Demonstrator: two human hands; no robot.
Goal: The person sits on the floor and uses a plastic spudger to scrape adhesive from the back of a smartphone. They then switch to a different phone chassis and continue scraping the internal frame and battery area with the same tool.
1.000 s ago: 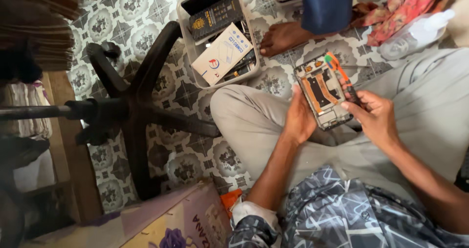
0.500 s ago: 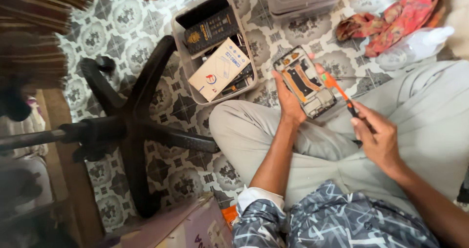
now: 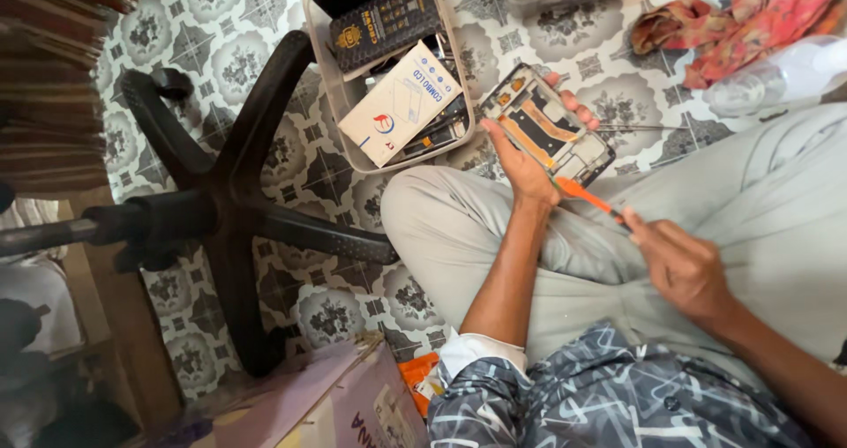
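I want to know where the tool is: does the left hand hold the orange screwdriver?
No, the right hand holds the orange screwdriver, while the left hand holds the opened phone.

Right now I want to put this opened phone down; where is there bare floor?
Bare tile lies between the grey bin and the chair base, and below the base's leg beside the knee. The bin is packed with boxes; the cloth crowds the right.

Patterned tile floor (image 3: 221,56) carries a black chair base (image 3: 229,210) at left, a clear plastic bin (image 3: 322,78) far centre, a red cloth (image 3: 741,20) far right, and a cardboard box (image 3: 326,404) near.
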